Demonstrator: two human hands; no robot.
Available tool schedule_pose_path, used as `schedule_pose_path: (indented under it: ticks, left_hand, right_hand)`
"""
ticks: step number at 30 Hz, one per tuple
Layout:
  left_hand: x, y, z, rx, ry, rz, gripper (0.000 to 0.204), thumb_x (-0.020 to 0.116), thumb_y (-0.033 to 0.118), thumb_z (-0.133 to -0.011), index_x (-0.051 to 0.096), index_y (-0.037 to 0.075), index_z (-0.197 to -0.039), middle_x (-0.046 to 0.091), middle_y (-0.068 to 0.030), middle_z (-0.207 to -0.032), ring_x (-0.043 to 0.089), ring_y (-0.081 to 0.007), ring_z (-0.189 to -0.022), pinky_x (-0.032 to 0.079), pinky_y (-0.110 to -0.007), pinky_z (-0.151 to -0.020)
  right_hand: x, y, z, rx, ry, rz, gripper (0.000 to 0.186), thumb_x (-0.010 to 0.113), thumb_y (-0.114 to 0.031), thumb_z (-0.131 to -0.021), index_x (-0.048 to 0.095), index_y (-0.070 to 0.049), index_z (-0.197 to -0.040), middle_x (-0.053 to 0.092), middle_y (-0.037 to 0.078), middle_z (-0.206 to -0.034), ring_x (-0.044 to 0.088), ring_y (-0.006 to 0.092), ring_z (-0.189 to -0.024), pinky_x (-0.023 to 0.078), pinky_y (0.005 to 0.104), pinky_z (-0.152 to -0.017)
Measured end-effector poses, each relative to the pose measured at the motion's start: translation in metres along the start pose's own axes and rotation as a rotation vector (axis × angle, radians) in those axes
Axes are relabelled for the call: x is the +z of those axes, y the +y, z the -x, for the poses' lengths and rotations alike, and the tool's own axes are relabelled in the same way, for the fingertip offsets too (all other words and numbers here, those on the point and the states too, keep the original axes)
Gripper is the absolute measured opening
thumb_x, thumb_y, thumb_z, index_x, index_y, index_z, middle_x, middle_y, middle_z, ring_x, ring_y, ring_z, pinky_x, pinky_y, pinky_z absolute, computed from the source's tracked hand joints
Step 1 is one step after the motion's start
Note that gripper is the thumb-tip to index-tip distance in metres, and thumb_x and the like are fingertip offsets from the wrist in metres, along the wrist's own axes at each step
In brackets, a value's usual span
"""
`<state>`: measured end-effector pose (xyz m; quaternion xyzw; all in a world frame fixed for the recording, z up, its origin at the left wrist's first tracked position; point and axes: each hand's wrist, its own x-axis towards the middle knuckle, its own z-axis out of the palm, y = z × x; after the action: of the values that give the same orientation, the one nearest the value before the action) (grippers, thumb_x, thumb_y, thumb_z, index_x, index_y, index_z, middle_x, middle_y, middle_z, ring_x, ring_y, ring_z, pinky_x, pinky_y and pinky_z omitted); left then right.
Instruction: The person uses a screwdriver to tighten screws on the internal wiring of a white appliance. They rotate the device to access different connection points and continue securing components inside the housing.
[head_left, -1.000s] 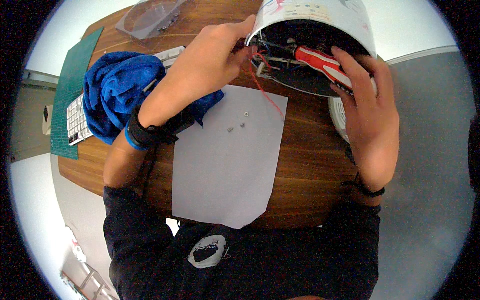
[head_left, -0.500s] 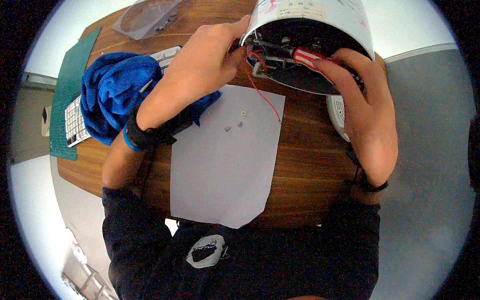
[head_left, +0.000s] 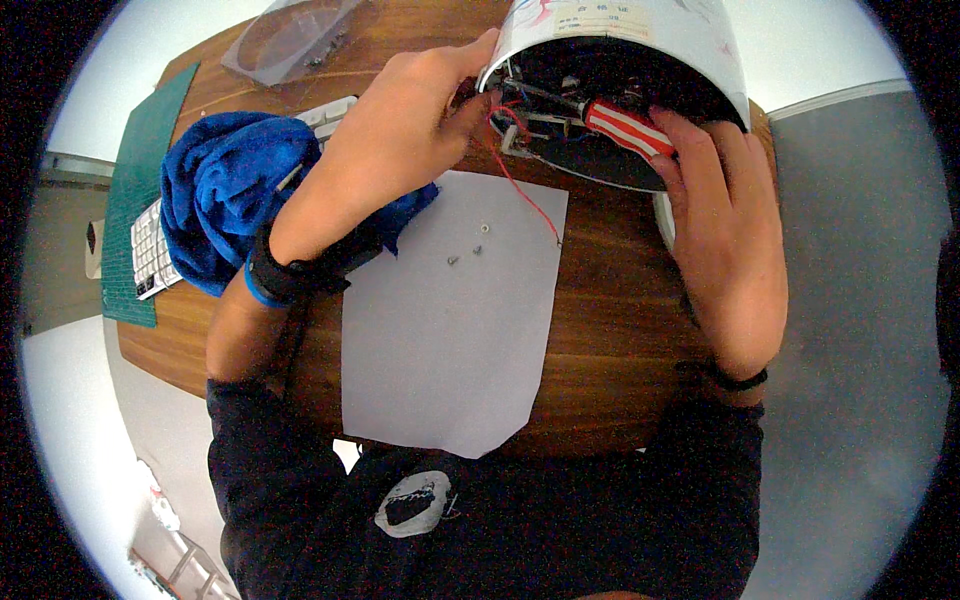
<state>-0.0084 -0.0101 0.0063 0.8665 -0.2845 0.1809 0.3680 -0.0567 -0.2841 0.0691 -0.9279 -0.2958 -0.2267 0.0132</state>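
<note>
Screwdriver (head_left: 625, 128), red/white, is inside white casing (head_left: 620, 22); R hand (head_left: 728, 225) holds its butt end, fingers farther back vs. a sec ago, prob. regripping; L hand (head_left: 400, 125), apart, clamps casing's L edge.

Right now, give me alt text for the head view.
A person's right hand holds a red-and-white screwdriver in the mouth of a white rounded housing while the left hand holds its edge. Three tiny parts lie on a pale sheet.
</note>
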Motion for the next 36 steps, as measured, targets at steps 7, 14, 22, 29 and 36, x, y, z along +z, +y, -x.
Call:
schedule_pose_path:
  ticks: [7, 14, 22, 29, 36]
  left_hand:
    - [-0.004, 0.005, 0.000, -0.053, -0.036, 0.050, 0.038, 0.068, 0.002, -0.095, 0.061, 0.005, -0.132, 0.069, -0.0288, -0.099, 0.065, -0.0516, -0.095, 0.053, -0.052, -0.076]
    - [-0.002, 0.000, -0.001, -0.059, -0.059, 0.058, 0.046, 0.067, 0.003, -0.096, 0.059, 0.007, -0.140, 0.069, -0.0292, -0.106, 0.063, -0.0525, -0.099, 0.053, -0.052, -0.080]
    - [-0.001, -0.004, 0.001, -0.050, -0.041, 0.026, 0.048, 0.067, 0.003, -0.095, 0.059, 0.010, -0.142, 0.068, -0.0292, -0.107, 0.063, -0.0528, -0.099, 0.053, -0.054, -0.079]
    - [0.000, -0.003, -0.004, -0.032, -0.052, 0.048, 0.049, 0.068, 0.004, -0.095, 0.059, 0.009, -0.143, 0.068, -0.0291, -0.108, 0.064, -0.0527, -0.100, 0.053, -0.054, -0.080]
    - [0.002, -0.008, 0.001, -0.039, -0.007, 0.046, 0.051, 0.068, 0.003, -0.095, 0.059, 0.012, -0.144, 0.068, -0.0291, -0.105, 0.063, -0.0533, -0.097, 0.053, -0.053, -0.080]
  right_hand:
    - [-0.006, 0.007, -0.006, -0.325, 0.112, -0.023, 0.041, 0.075, -0.003, -0.089, 0.073, -0.014, -0.128, 0.065, 0.008, -0.128, 0.061, 0.0344, -0.114, 0.055, 0.0406, -0.096]
    - [-0.003, 0.010, -0.008, -0.127, 0.174, -0.314, 0.040, 0.080, -0.010, -0.090, 0.070, -0.011, -0.129, 0.065, 0.013, -0.132, 0.064, 0.0351, -0.120, 0.057, 0.0410, -0.095]
    - [-0.016, -0.002, -0.001, 0.184, -0.195, -0.226, 0.042, 0.081, -0.013, -0.089, 0.066, -0.011, -0.128, 0.067, 0.013, -0.128, 0.066, 0.0368, -0.114, 0.057, 0.0422, -0.091]
    - [-0.023, 0.011, -0.010, -0.279, 0.070, -0.089, 0.043, 0.078, -0.006, -0.086, 0.071, -0.014, -0.128, 0.066, 0.010, -0.125, 0.062, 0.0373, -0.118, 0.056, 0.0416, -0.094]
    - [-0.005, 0.005, -0.001, 0.035, -0.079, -0.302, 0.050, 0.079, -0.005, -0.085, 0.071, -0.019, -0.132, 0.060, 0.011, -0.132, 0.059, 0.0365, -0.124, 0.055, 0.0408, -0.097]
